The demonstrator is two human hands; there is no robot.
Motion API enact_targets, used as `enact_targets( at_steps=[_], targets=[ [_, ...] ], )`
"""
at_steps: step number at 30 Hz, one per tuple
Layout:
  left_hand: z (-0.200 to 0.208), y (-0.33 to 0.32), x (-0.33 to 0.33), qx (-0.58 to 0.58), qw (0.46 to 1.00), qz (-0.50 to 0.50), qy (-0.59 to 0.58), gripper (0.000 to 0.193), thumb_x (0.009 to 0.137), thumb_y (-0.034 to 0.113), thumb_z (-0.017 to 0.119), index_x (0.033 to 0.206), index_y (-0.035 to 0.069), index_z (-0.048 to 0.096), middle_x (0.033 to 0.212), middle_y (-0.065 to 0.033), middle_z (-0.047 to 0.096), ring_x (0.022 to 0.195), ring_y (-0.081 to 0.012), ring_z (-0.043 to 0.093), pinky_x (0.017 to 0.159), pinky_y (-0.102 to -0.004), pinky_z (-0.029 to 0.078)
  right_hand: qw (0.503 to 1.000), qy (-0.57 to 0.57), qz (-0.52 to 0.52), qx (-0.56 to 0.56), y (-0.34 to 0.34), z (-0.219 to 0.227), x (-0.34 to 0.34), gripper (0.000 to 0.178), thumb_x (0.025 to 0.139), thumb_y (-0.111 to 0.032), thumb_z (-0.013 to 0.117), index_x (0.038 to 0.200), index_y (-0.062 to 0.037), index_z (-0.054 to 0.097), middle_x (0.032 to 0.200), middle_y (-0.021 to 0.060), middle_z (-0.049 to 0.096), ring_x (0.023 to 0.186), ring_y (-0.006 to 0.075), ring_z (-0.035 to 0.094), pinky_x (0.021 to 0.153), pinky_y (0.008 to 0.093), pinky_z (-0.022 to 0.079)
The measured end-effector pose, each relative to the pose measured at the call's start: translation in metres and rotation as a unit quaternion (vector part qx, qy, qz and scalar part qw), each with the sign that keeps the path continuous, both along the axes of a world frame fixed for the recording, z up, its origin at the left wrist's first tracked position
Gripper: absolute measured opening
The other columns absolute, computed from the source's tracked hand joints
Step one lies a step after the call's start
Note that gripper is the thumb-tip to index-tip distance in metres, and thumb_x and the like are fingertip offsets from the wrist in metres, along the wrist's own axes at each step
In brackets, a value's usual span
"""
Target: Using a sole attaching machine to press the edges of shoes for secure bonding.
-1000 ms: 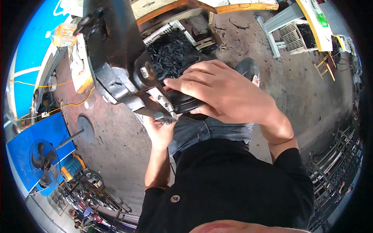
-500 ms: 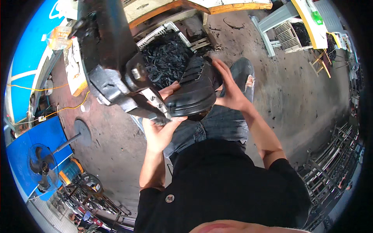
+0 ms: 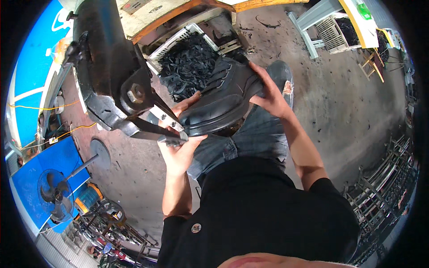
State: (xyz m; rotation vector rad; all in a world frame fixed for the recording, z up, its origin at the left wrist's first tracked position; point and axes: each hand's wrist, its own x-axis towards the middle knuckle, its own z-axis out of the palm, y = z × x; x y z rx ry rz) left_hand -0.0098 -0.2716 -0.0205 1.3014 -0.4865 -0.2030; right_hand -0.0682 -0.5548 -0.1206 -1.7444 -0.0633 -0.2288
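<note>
Between my two hands is a black lace-up shoe (image 3: 225,98), its toe pointing left toward the blades of a dark metal cutting machine (image 3: 107,71). My left hand (image 3: 178,149) grips the toe end from below and behind, the thumb near the sole edge and fingers showing on the far side. Around the heel and ankle part wraps my right hand (image 3: 271,96). The machine's bright blade (image 3: 167,118) meets the edge of the sole at the toe, or lies very close to it; I cannot tell which. The shoe's underside is hidden.
Beyond the shoe, a white plastic crate (image 3: 193,30) holds a heap of black strips (image 3: 187,62). A wood-edged table (image 3: 178,9) stands behind it. At left is a standing fan (image 3: 56,194); metal racks (image 3: 380,183) stand at right. Another crate (image 3: 330,35) sits far right.
The shoe has turned, its heel swinging to the right and its toe shifting slightly left at the blades. My right hand has moved with the heel. The whole view has shifted a little.
</note>
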Motion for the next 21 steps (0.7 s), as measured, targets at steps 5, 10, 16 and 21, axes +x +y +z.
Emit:
enact_targets(
  at_steps=[5, 10, 16, 21],
  targets=[
    [0.004, -0.001, 0.003, 0.036, 0.999, 0.003, 0.005, 0.066, 0.079, 0.013, 0.087, 0.134, -0.001, 0.053, 0.137, -0.0293, 0.059, 0.128, -0.0427, 0.059, 0.11, -0.0527, 0.046, 0.999, -0.006, -0.01, -0.032, -0.008, 0.011, 0.001, 0.094, 0.077, -0.016, 0.088, 0.157, -0.0076, 0.039, 0.158, 0.0154, 0.04, 0.146, 0.0316, 0.039, 0.12, 0.0408, 0.032],
    [0.004, -0.001, 0.001, 0.033, 0.999, 0.013, 0.02, 0.065, 0.08, 0.013, 0.086, 0.134, -0.002, 0.053, 0.139, -0.0321, 0.057, 0.128, -0.0419, 0.059, 0.109, -0.0509, 0.046, 0.995, -0.018, -0.013, -0.095, -0.019, 0.029, 0.003, 0.094, 0.075, -0.014, 0.088, 0.157, -0.0102, 0.041, 0.157, 0.0167, 0.041, 0.145, 0.0334, 0.04, 0.119, 0.0422, 0.033],
    [0.0, -0.002, -0.001, 0.008, 0.999, 0.022, 0.041, 0.068, 0.081, 0.009, 0.085, 0.137, 0.0, 0.048, 0.14, -0.034, 0.055, 0.129, -0.0433, 0.058, 0.109, -0.0509, 0.047, 0.986, 0.009, -0.028, -0.165, -0.034, 0.066, 0.003, 0.093, 0.072, -0.011, 0.088, 0.154, -0.0153, 0.047, 0.154, 0.017, 0.044, 0.142, 0.0348, 0.044, 0.117, 0.0425, 0.037],
    [0.001, 0.005, -0.005, 0.022, 0.997, 0.042, 0.053, 0.07, 0.081, 0.007, 0.085, 0.139, 0.007, 0.045, 0.139, -0.0352, 0.055, 0.132, -0.0443, 0.056, 0.109, -0.0519, 0.048, 0.972, 0.032, -0.023, -0.233, -0.044, 0.119, 0.011, 0.093, 0.068, 0.001, 0.086, 0.151, -0.0237, 0.052, 0.152, 0.0166, 0.047, 0.138, 0.0358, 0.049, 0.113, 0.0425, 0.042]
  ],
)
